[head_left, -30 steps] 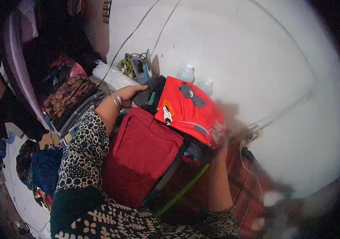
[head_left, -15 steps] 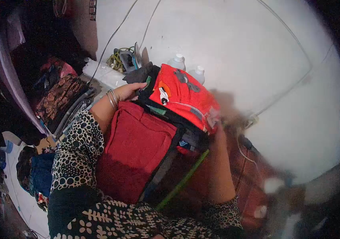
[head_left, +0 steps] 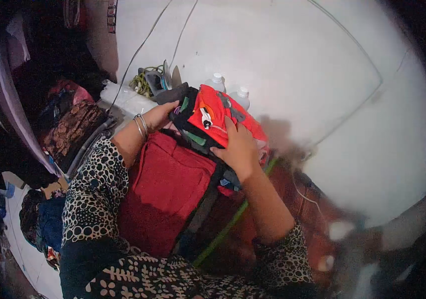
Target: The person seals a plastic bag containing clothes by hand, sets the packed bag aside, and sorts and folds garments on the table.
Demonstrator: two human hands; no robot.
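A bright red-orange garment with grey and white prints lies on top of a stack of dark folded clothes. My left hand, with bangles at the wrist, grips the stack's left edge. My right hand rests on the garment's front edge, fingers on top and thumb apart at the near side; its palm side is hidden. Nearer to me, a folded dark red cloth lies just below the stack, on other folded clothes.
An iron with a yellow-green cord and two capped bottles stand by the white wall. Patterned and dark clothes are piled at left, with a blue bundle below. A green strip crosses the red mat.
My right hand has moved left from the garment's right end onto its front edge. My left hand stays at the left edge, and the view has shifted slightly.
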